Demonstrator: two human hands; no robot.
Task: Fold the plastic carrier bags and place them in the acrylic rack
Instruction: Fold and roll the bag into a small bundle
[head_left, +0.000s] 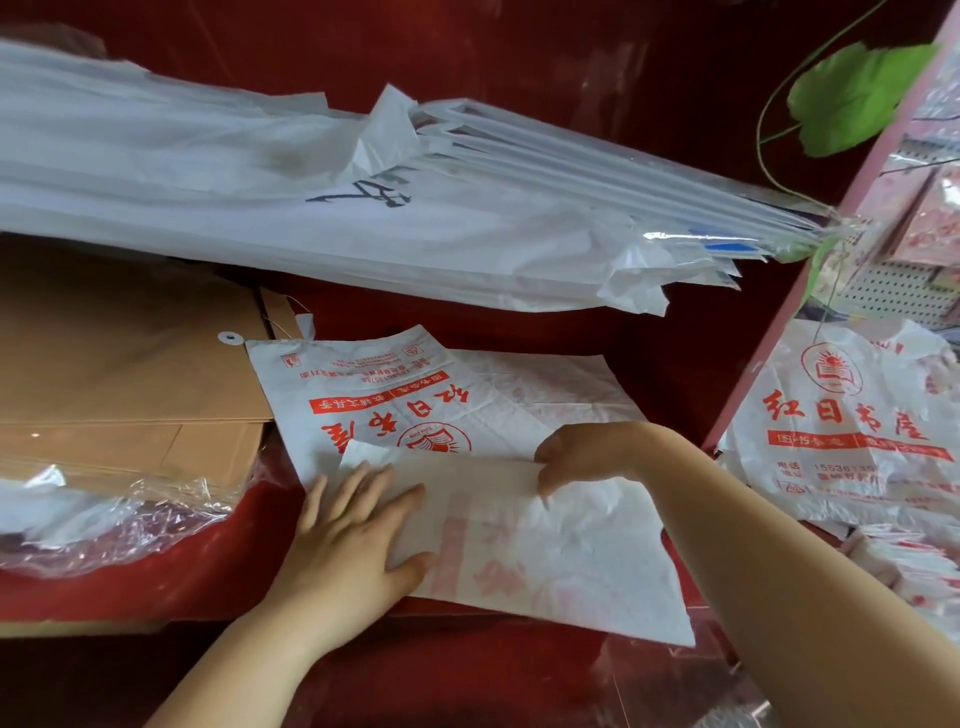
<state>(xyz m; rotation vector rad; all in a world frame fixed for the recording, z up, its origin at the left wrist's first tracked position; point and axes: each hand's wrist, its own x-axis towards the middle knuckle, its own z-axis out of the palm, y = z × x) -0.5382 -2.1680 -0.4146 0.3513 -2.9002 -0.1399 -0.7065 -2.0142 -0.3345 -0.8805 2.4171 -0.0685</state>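
A white plastic carrier bag (395, 395) with red printing lies flat on the red surface, its near part folded over itself. My left hand (353, 530) rests flat on the folded flap, fingers spread. My right hand (582, 452) pinches the folded edge near the bag's middle. More printed carrier bags (852, 426) hang or pile at the right. The acrylic rack is not clearly visible.
A bundle of long white plastic-wrapped sheets (311, 208) lies across the back. Brown paper envelopes (119, 389) are stacked at the left, with crumpled clear film (104, 519) in front. A pink shelf post (810, 291) and a green leaf (857, 93) stand at the right.
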